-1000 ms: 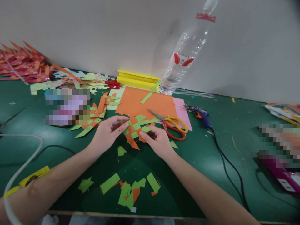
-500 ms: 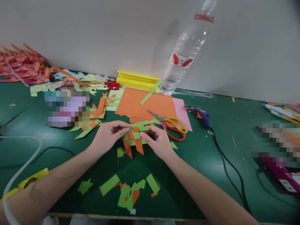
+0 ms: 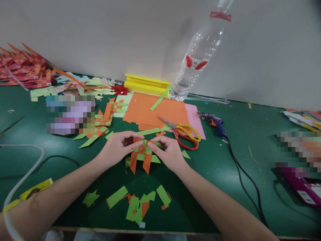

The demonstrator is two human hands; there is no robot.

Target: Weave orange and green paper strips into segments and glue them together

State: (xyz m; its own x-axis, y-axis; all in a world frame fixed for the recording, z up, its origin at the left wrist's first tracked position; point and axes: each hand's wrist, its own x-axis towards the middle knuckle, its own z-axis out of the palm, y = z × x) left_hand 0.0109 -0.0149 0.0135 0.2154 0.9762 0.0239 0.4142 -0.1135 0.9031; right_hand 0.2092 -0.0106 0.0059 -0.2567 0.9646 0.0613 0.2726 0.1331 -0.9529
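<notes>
Between my two hands is a woven paper piece [image 3: 141,156] of orange and green strips, its loose orange ends hanging toward me. My left hand [image 3: 119,144] pinches its upper left edge between thumb and fingers. From the other side, my right hand [image 3: 168,149] grips its upper right part, thumb in front. The fingertips cover part of the weave. Just behind lie a green paper strip [image 3: 150,131] and scissors [image 3: 187,133] with one yellow and one red handle. Similar woven paper pieces [image 3: 102,121] lie beyond my left hand.
Orange sheets [image 3: 157,108] lie behind the hands, before a leaning water bottle [image 3: 193,63] and a yellow holder [image 3: 146,85]. A corded blue glue gun [image 3: 213,122] rests to the right. Green and orange scraps [image 3: 136,206] lie near the front edge, a white cable [image 3: 32,174] at left.
The woven piece has tilted and come slightly toward me, its orange ends now slanting the other way. Both hands have drawn closer together along its upper edge.
</notes>
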